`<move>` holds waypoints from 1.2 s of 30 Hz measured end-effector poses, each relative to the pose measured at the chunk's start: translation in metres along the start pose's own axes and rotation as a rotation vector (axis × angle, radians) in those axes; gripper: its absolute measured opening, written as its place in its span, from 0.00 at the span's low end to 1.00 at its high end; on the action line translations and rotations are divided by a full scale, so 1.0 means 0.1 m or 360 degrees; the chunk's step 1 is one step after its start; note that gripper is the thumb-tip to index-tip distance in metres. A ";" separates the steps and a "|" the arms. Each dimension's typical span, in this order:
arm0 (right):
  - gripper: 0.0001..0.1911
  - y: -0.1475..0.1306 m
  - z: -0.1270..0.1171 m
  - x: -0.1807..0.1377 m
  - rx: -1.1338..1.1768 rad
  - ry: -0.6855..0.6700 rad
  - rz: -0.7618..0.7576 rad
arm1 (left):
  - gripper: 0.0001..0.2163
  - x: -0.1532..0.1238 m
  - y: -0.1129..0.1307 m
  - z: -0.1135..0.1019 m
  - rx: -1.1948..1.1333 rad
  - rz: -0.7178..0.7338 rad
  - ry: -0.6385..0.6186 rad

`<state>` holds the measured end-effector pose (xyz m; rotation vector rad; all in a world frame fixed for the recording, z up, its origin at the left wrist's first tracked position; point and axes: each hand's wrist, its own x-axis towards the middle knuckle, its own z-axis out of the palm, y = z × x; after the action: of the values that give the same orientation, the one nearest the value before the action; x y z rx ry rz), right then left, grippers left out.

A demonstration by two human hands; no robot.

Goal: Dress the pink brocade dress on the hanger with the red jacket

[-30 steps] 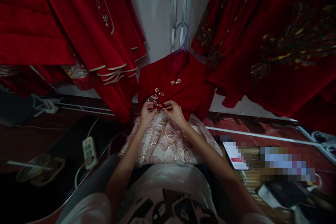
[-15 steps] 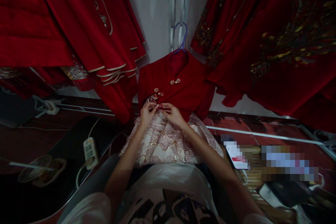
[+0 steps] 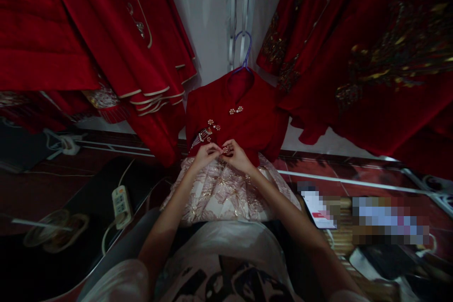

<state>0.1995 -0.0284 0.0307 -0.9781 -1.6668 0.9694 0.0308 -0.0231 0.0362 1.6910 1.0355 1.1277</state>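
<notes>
1. Red garments flank a pale wall, where a red top hangs on a purple hanger.
2. At the top's lower front, the right hand curls its fingers around a beaded flower (grip too small to confirm).
3. Left hand fingers draw close together just beside it, whether pinching cloth cannot be told; the right hand is nearer, the flower's long axis unclear.
</notes>
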 end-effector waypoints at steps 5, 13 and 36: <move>0.11 -0.11 -0.16 -0.03 -0.0211 0.0052 -0.0041 | 0.11 0.19 0.12 -0.01 0.0186 0.0140 0.0240; 0.11 -0.25 -0.47 0.01 -0.0104 -0.0254 -0.0089 | 0.12 0.45 0.37 -0.30 0.1342 0.0639 0.0506; 0.14 -0.24 -0.68 0.03 -0.0019 -0.0436 -0.0050 | 0.12 1.00 0.56 -0.26 0.1694 0.1212 0.0220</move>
<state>0.2596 -0.0231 0.0703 -0.8531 -1.9097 1.1125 0.0422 0.0577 0.1210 3.0713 1.2082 1.2276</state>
